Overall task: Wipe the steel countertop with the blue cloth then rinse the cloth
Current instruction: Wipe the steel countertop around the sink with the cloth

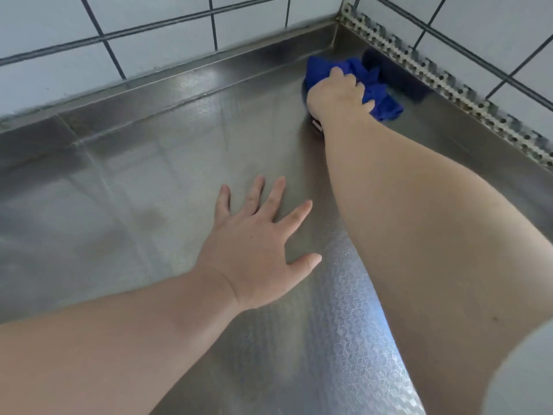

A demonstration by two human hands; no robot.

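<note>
Blue cloth (371,82) gripped by right hand (336,95) in steel worktop (155,181) corner; left hand (254,250) flat, fingers spread.

We extend our right hand (336,94) forward, fingers curled in a grip; our left hand (257,244) lies flat (fingers spread).

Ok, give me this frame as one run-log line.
phase: wiping | right hand: grips blue cloth in back right corner | left hand: flat on steel countertop | rinse: not yet done
</note>
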